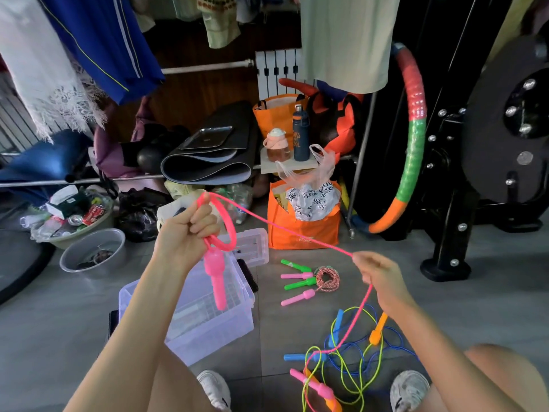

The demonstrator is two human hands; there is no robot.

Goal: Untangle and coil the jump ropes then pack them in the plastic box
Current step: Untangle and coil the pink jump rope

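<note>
Working above tangled ropes (350, 352) by the shoes, pinching pink rope (285, 230) with right hand (377, 278) fingers clamped on it, gripping its loops in left hand (187, 230) fist, pink handle (218, 281) dangling over open plastic box (208, 331), with coiled ropes (326, 278) lying on floor beyond.

Orange lettering, perhaps ending "OOL", on the navy bottle (301, 135); other print illegible.

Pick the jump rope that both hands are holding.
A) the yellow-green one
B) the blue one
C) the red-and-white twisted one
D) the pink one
D: the left hand grips coiled loops of the pink rope, its handle dangling, while the right hand pinches the same strand.
</note>
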